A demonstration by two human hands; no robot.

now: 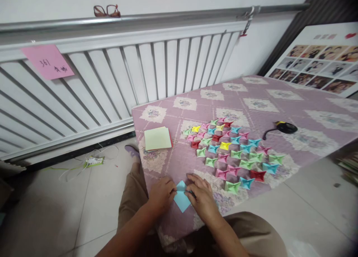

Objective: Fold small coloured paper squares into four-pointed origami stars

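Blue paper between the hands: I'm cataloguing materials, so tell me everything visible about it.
The blue paper looks thin, matte, diamond in outline, its lower corner exposed. A crease or folded edge crosses its upper part. It lies on the patterned tablecloth; the left hand and right hand touch its sides.

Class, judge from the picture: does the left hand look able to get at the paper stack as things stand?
Probably yes: the paper stack lies beyond the left hand, with only tablecloth showing between them, though that hand would first have to leave the light-blue paper.
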